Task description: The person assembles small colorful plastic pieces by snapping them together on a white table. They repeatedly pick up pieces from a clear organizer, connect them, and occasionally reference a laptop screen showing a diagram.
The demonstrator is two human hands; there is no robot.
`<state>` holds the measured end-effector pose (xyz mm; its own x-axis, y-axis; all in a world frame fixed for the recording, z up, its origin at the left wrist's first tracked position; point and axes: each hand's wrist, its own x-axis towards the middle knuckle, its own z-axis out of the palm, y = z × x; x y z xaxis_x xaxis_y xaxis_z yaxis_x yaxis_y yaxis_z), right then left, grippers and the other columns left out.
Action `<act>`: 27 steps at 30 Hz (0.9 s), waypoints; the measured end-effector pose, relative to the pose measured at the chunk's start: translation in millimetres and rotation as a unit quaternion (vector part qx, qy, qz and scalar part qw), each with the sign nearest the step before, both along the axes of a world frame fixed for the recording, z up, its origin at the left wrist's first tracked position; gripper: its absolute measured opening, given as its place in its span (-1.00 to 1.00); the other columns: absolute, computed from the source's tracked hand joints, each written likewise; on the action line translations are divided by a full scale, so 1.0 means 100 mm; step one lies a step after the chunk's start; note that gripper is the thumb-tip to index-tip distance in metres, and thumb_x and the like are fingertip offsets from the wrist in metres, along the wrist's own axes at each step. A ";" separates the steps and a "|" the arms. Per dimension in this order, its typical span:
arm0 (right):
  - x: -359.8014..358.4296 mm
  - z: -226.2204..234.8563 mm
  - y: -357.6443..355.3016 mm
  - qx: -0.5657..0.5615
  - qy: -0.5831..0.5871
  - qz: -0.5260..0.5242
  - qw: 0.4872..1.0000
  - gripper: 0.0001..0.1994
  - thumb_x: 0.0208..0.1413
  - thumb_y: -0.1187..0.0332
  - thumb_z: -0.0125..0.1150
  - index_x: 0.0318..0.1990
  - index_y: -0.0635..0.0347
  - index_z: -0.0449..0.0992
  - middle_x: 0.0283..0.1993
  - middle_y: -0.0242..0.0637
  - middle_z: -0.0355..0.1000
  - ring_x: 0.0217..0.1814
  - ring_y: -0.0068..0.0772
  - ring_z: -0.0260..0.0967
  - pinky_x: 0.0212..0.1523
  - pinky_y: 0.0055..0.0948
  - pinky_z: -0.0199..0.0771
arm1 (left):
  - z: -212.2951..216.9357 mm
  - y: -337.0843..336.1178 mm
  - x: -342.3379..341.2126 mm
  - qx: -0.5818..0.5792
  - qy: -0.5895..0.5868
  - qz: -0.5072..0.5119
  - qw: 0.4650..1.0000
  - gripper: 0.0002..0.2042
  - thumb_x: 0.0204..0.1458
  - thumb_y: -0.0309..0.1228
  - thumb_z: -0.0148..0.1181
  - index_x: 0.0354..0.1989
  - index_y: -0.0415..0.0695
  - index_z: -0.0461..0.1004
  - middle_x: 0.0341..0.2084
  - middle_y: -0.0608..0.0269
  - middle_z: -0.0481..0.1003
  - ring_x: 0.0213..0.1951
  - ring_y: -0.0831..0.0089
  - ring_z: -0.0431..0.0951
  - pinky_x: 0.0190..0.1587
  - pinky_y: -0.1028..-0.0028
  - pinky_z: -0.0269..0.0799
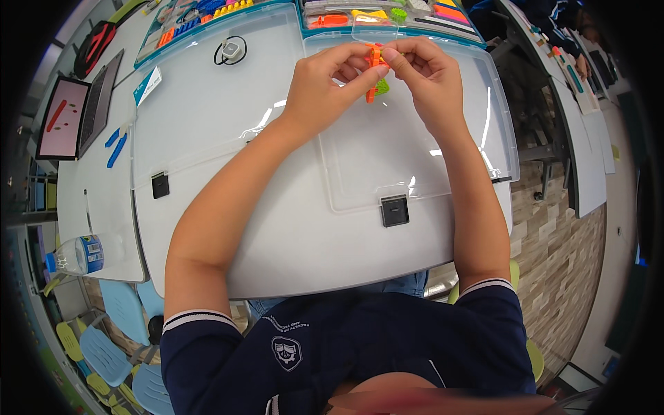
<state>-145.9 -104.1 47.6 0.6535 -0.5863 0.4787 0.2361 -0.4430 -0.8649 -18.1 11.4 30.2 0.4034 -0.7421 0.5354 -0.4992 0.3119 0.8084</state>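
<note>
At the far side of the table, my left hand (324, 84) pinches an upright orange plastic construction piece (371, 94) between thumb and fingers. My right hand (430, 79) closes on the same small assembly from the other side, its thumb and fingertips meeting near the top of the orange piece. A bright green toothed part (382, 87) shows just beside the orange one, and some red and yellow shows between the fingertips. How these parts join is hidden by my fingers. Both hands are over a clear plastic lid (408, 162).
Two sorting trays with colourful parts, a left one (207, 19) and a right one (415, 21), stand at the back. A white plug with black cable (234, 50) lies on the left lid. Further left are a laptop (69, 117), blue tools (117, 149) and a water bottle (79, 254).
</note>
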 end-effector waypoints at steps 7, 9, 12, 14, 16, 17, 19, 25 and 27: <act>-0.02 0.00 -0.05 -0.044 0.009 -0.010 0.999 -0.90 0.09 0.44 0.29 -0.29 0.28 0.61 -0.36 -0.41 0.42 -0.39 -0.65 0.34 -0.35 -0.63 0.35 | 0.07 0.04 0.02 0.054 0.121 -0.091 0.987 -0.67 0.05 -0.38 0.32 -0.05 -0.30 0.52 -0.36 0.17 0.61 -0.35 0.52 0.62 -0.33 0.53 0.55; -0.01 0.01 -0.04 -0.081 0.008 -0.028 0.996 -0.92 0.08 0.46 0.29 -0.31 0.27 0.60 -0.37 -0.40 0.41 -0.39 -0.63 0.34 -0.37 -0.61 0.35 | 0.10 0.05 0.02 0.070 0.157 -0.110 0.979 -0.67 0.08 -0.41 0.29 -0.03 -0.34 0.50 -0.32 0.13 0.60 -0.29 0.47 0.63 -0.30 0.49 0.59; -0.02 0.03 0.00 -0.207 0.018 -0.080 0.975 -0.96 0.07 0.50 0.26 -0.33 0.27 0.57 -0.36 -0.36 0.40 -0.39 -0.54 0.37 -0.39 -0.54 0.39 | 0.14 0.04 -0.01 0.079 0.211 -0.125 0.966 -0.67 0.08 -0.38 0.29 -0.06 -0.35 0.50 -0.34 0.11 0.60 -0.31 0.46 0.64 -0.32 0.49 0.60; -0.03 0.03 0.03 -0.301 0.023 -0.111 0.947 -0.98 0.07 0.53 0.24 -0.34 0.27 0.55 -0.35 -0.32 0.39 -0.38 -0.43 0.39 -0.39 -0.47 0.43 | 0.15 0.03 -0.02 0.080 0.242 -0.122 0.959 -0.66 0.05 -0.33 0.33 -0.11 -0.36 0.52 -0.39 0.11 0.61 -0.39 0.46 0.64 -0.34 0.49 0.62; -0.03 0.05 0.04 -0.324 0.031 -0.115 0.938 -0.97 0.08 0.55 0.24 -0.32 0.27 0.54 -0.31 -0.32 0.41 -0.35 -0.49 0.40 -0.36 -0.54 0.44 | 0.16 0.04 0.01 0.100 0.243 -0.135 0.955 -0.67 0.07 -0.35 0.30 -0.09 -0.35 0.50 -0.36 0.13 0.61 -0.35 0.46 0.64 -0.34 0.51 0.59; -0.02 0.06 0.04 -0.331 0.035 -0.117 0.936 -0.96 0.08 0.55 0.24 -0.31 0.27 0.54 -0.29 -0.32 0.43 -0.33 -0.52 0.41 -0.35 -0.58 0.44 | 0.16 0.05 0.03 0.113 0.245 -0.139 0.953 -0.68 0.07 -0.36 0.29 -0.09 -0.34 0.50 -0.34 0.14 0.61 -0.33 0.46 0.64 -0.33 0.51 0.58; -0.03 0.08 0.04 -0.324 0.048 -0.088 0.941 -0.96 0.09 0.55 0.21 -0.29 0.28 0.52 -0.31 -0.27 0.39 -0.31 -0.31 0.42 -0.30 -0.42 0.47 | 0.16 0.06 0.07 0.118 0.235 -0.135 0.955 -0.68 0.07 -0.34 0.29 -0.11 -0.34 0.50 -0.37 0.15 0.60 -0.38 0.48 0.64 -0.35 0.53 0.57; -0.10 0.06 0.10 -0.359 0.129 -0.077 0.921 -0.90 0.09 0.52 0.17 -0.22 0.28 0.49 -0.26 -0.23 0.38 -0.23 -0.13 0.43 -0.21 -0.28 0.48 | 0.09 0.07 0.01 0.164 0.131 -0.108 0.972 -0.75 0.07 -0.27 0.31 -0.32 -0.25 0.52 -0.55 0.23 0.55 -0.52 0.53 0.59 -0.44 0.53 0.52; -0.11 0.06 0.10 -0.383 0.147 -0.075 0.909 -0.89 0.09 0.52 0.16 -0.21 0.28 0.49 -0.25 -0.22 0.38 -0.22 -0.11 0.43 -0.20 -0.27 0.47 | 0.07 0.07 0.00 0.187 0.052 -0.080 0.978 -0.74 0.13 -0.24 0.23 -0.39 -0.22 0.48 -0.60 0.23 0.52 -0.56 0.49 0.57 -0.48 0.48 0.48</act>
